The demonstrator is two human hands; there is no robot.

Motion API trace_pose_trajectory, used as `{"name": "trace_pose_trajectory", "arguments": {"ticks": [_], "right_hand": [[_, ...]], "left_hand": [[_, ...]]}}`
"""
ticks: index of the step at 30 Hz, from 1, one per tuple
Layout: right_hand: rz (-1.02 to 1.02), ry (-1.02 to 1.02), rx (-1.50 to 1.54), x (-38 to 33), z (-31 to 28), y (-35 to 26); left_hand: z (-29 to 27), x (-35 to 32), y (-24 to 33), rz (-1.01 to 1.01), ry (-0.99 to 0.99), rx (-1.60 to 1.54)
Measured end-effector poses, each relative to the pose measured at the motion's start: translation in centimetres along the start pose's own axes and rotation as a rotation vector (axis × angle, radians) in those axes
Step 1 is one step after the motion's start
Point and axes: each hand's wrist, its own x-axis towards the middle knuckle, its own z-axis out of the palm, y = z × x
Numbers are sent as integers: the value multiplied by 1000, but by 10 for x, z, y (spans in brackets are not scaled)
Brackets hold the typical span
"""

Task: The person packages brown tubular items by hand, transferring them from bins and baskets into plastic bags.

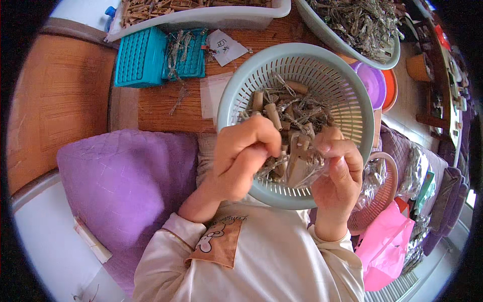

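Both of my hands are over a grey-green slotted plastic basket [352, 113], at its near side. My right hand [342, 183] pinches a small clear plastic bag [306, 173] between thumb and fingers. Something pale brown shows through the bag. My left hand [241, 161] is closed with its fingers curled in, just left of the bag. What it holds, if anything, is hidden. Under my hands, the basket holds several short brown tubes [273, 116] mixed with crumpled clear wrappers and thin strips.
A white tub [216, 17] of brown pieces stands at the back left. Behind right is a pale basin [390, 58] of wrapped strips. Teal baskets [141, 58] sit on the wooden table. A purple cushion [131, 186] lies left, a pink bag [385, 246] right.
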Motion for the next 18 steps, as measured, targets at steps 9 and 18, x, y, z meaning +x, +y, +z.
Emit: {"name": "trace_pose_trajectory", "arguments": {"ticks": [9,18], "right_hand": [[129,-14,-42,-3,0,-4],[252,178,689,-2,-1,11]], "left_hand": [[11,6,14,-342,-45,177],[12,7,19,-250,33,535]]}}
